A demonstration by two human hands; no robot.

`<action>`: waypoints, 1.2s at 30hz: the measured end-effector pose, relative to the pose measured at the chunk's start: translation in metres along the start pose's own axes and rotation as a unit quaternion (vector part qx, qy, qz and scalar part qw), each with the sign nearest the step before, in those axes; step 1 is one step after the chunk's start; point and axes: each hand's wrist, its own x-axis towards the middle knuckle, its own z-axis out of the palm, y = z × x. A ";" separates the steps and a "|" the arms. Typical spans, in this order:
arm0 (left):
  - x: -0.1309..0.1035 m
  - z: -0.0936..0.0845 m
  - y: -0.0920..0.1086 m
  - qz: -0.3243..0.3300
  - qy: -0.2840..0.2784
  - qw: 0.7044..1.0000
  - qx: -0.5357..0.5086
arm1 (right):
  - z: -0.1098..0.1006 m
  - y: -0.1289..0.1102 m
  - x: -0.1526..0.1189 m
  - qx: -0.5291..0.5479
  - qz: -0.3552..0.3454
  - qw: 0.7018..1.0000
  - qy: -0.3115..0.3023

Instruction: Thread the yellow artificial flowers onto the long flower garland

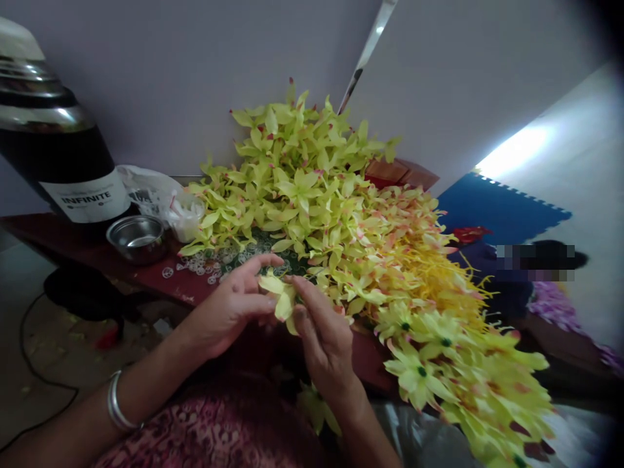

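Between my hands, over the table's near edge, is a yellow-green artificial flower. My left hand grips its left side with thumb and fingers, the index finger reaching above it. On the other side, my right hand pinches the flower between thumb and fingers; its fingertips are partly hidden. Just beyond lie small clear plastic rings. A large heap of yellow-green artificial petals rises behind them. To the right are assembled flowers with dark green centres and yellow stringy pieces.
A large black flask stands at the left beside a steel bowl and a plastic cup. The dark red table meets a wall. At right, another person is near a blue foam mat.
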 end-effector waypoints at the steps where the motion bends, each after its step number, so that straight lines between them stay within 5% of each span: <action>1: -0.001 0.001 0.000 0.007 0.004 1.000 0.006 | 0.001 0.000 0.000 -0.005 -0.009 1.000 0.002; 19: -0.005 0.005 -0.019 0.181 0.118 0.969 0.116 | 0.014 -0.010 0.006 -0.176 -0.149 0.970 0.075; 32: -0.002 0.011 -0.022 0.201 0.133 0.964 0.113 | 0.027 -0.021 0.004 -0.205 -0.109 0.964 0.133; 36: -0.001 0.015 -0.014 0.150 0.105 0.983 0.031 | 0.031 -0.017 0.006 -0.212 -0.095 0.964 0.126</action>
